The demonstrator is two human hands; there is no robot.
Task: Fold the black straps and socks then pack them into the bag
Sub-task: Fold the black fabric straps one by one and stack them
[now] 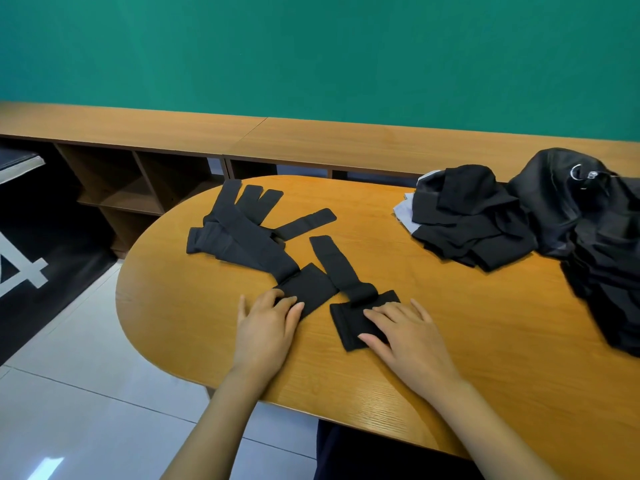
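Several black straps [242, 230] lie fanned out on the wooden table [485, 341], left of centre. One long strap ends in a flat folded part [311, 285]; my left hand [266, 327] rests on its near corner, fingertips flat. A second black strap [334, 261] runs down to a folded pad [349, 325], and my right hand [405, 336] presses flat on that pad. A heap of black socks and cloth [467, 220] sits at the back right. The black bag [595, 237] lies at the far right, partly cut off by the frame.
A long wooden shelf unit [138, 188] runs along the green wall behind the table. The table's rounded end is at the left, with white floor tiles [86, 393] below. Some light grey cloth [403, 211] peeks from under the sock heap.
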